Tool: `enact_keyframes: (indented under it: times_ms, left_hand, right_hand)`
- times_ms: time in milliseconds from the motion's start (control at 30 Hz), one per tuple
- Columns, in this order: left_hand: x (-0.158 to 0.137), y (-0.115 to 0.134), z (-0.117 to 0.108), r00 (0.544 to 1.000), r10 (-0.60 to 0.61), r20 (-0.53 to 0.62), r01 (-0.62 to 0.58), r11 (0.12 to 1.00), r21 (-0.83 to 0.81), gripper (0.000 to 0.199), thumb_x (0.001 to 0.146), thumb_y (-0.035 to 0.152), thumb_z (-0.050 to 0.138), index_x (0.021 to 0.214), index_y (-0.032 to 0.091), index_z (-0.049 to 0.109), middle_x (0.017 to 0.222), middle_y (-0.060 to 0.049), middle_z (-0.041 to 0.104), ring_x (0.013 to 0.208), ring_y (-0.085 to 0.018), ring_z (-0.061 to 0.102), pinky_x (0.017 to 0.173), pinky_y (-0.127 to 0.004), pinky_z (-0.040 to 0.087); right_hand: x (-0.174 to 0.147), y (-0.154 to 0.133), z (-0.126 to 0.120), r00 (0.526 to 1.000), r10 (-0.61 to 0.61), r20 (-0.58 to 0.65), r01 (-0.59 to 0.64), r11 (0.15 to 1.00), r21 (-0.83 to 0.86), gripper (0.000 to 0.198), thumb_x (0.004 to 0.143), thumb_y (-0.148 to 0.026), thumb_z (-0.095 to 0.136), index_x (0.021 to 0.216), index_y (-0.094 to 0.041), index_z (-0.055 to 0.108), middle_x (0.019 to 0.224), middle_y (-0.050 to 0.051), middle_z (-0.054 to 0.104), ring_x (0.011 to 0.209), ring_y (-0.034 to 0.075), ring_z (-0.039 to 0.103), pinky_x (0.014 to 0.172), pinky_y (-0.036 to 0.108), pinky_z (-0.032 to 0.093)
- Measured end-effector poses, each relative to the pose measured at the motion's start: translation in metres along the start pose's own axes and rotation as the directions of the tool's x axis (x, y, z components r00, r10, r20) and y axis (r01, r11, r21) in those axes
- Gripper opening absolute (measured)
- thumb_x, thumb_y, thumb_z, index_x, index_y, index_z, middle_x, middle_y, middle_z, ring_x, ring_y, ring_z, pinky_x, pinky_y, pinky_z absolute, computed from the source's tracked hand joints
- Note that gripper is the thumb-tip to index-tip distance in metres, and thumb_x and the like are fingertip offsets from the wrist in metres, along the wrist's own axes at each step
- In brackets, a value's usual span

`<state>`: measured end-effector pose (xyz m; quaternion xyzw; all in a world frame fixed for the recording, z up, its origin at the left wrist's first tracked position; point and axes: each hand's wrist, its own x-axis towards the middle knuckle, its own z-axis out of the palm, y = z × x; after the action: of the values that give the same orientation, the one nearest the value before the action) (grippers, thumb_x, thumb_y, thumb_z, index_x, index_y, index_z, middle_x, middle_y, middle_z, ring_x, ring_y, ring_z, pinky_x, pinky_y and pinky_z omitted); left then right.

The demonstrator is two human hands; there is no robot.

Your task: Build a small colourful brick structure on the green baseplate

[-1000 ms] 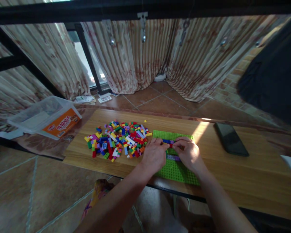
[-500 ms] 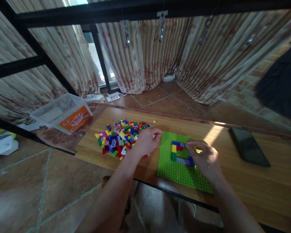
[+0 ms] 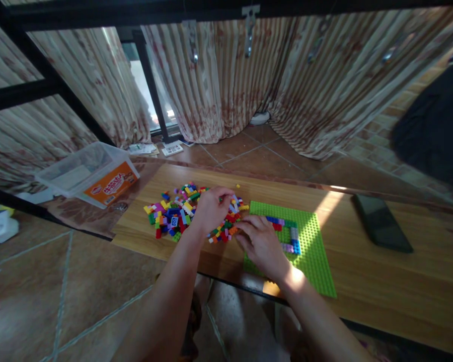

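Observation:
A loose pile of small colourful toy bricks (image 3: 171, 213) lies on the wooden table. My left hand (image 3: 212, 206) is over the right part of the pile, its fingers curled in; whatever they may hold is hidden. At the pile's right edge my right hand (image 3: 261, 241) reaches in, thumb and fingers apart beside orange and red bricks. Under that hand and to its right is a green studded baseplate (image 3: 313, 261). A rectangular outline of bricks (image 3: 294, 236) in blue, purple, green and grey stands on it, its left side covered by my right hand.
A black phone (image 3: 381, 223) lies on the right of the wooden table (image 3: 355, 271). A clear plastic box (image 3: 86, 173) with an orange label stands beyond the table's left end. One yellow brick (image 3: 237, 186) sits apart near the far edge. Striped curtains (image 3: 219, 85) hang behind.
My right hand has moved left from the brick outline to the pile's edge, uncovering the outline's right side. My left hand has shifted left, further over the pile.

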<state>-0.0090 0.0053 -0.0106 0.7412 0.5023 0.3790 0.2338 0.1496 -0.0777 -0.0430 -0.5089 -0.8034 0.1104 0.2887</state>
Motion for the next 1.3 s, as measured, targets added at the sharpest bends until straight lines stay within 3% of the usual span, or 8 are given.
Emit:
enact_keyframes:
  times_ms: [367, 467, 600, 700, 900, 1300]
  left_hand:
    - [-0.004, 0.000, -0.003, 0.998, 0.027, 0.060, -0.030, 0.999, 0.039, 0.023, 0.086, 0.013, 0.051, 0.090, 0.017, 0.073, 0.091, -0.004, 0.074, 0.085, -0.016, 0.067, 0.083, -0.028, 0.053]
    - [-0.004, 0.001, -0.001, 0.997, 0.026, 0.070, -0.029, 0.999, 0.033, 0.023, 0.086, 0.013, 0.050, 0.091, 0.017, 0.072, 0.092, -0.004, 0.074, 0.085, -0.015, 0.067, 0.082, -0.028, 0.053]
    - [-0.004, 0.002, 0.000, 0.997, 0.023, 0.077, -0.026, 0.999, 0.045, 0.024, 0.086, 0.013, 0.050, 0.092, 0.017, 0.072, 0.092, -0.004, 0.074, 0.085, -0.016, 0.067, 0.081, -0.027, 0.053]
    - [-0.004, 0.003, 0.002, 0.995, 0.031, 0.097, -0.038, 0.996, 0.075, 0.023, 0.085, 0.013, 0.051, 0.091, 0.018, 0.072, 0.092, -0.003, 0.074, 0.085, -0.016, 0.068, 0.081, -0.028, 0.053]
    - [-0.003, 0.008, 0.006, 0.988, 0.053, 0.145, -0.068, 0.992, 0.103, 0.023, 0.085, 0.012, 0.051, 0.091, 0.017, 0.072, 0.093, -0.004, 0.074, 0.086, -0.016, 0.068, 0.083, -0.028, 0.052]
    - [-0.004, 0.008, 0.012, 0.975, 0.052, 0.217, -0.080, 0.989, 0.121, 0.023, 0.088, 0.015, 0.050, 0.093, 0.016, 0.073, 0.094, -0.006, 0.074, 0.085, -0.017, 0.067, 0.081, -0.028, 0.051]
  right_hand:
    - [0.000, 0.005, -0.004, 0.999, 0.034, 0.010, -0.034, 0.999, 0.028, 0.009, 0.087, -0.021, 0.060, 0.094, -0.022, 0.066, 0.102, 0.008, 0.064, 0.097, 0.025, 0.054, 0.086, 0.041, 0.045]
    - [-0.009, 0.019, -0.020, 0.995, 0.079, -0.060, -0.078, 0.997, 0.023, 0.009, 0.088, -0.026, 0.059, 0.094, -0.023, 0.066, 0.102, 0.007, 0.065, 0.099, 0.024, 0.056, 0.089, 0.042, 0.045]
    - [-0.028, 0.053, -0.047, 0.955, 0.194, -0.222, -0.198, 0.980, 0.005, 0.011, 0.086, -0.034, 0.061, 0.089, -0.026, 0.067, 0.104, 0.005, 0.064, 0.099, 0.024, 0.058, 0.087, 0.042, 0.048]
    - [-0.041, 0.077, -0.060, 0.942, 0.164, -0.291, -0.185, 0.982, -0.047, 0.013, 0.086, -0.036, 0.060, 0.086, -0.025, 0.067, 0.099, 0.005, 0.064, 0.094, 0.023, 0.060, 0.086, 0.042, 0.049]
    - [-0.048, 0.094, -0.065, 0.958, 0.180, -0.223, -0.208, 0.972, -0.108, 0.016, 0.086, -0.037, 0.057, 0.085, -0.024, 0.067, 0.097, 0.007, 0.064, 0.092, 0.025, 0.060, 0.086, 0.045, 0.048]
    - [-0.045, 0.095, -0.058, 0.965, 0.125, -0.232, -0.151, 0.984, -0.099, 0.012, 0.086, -0.033, 0.059, 0.086, -0.023, 0.066, 0.097, 0.007, 0.063, 0.093, 0.023, 0.060, 0.086, 0.043, 0.049]
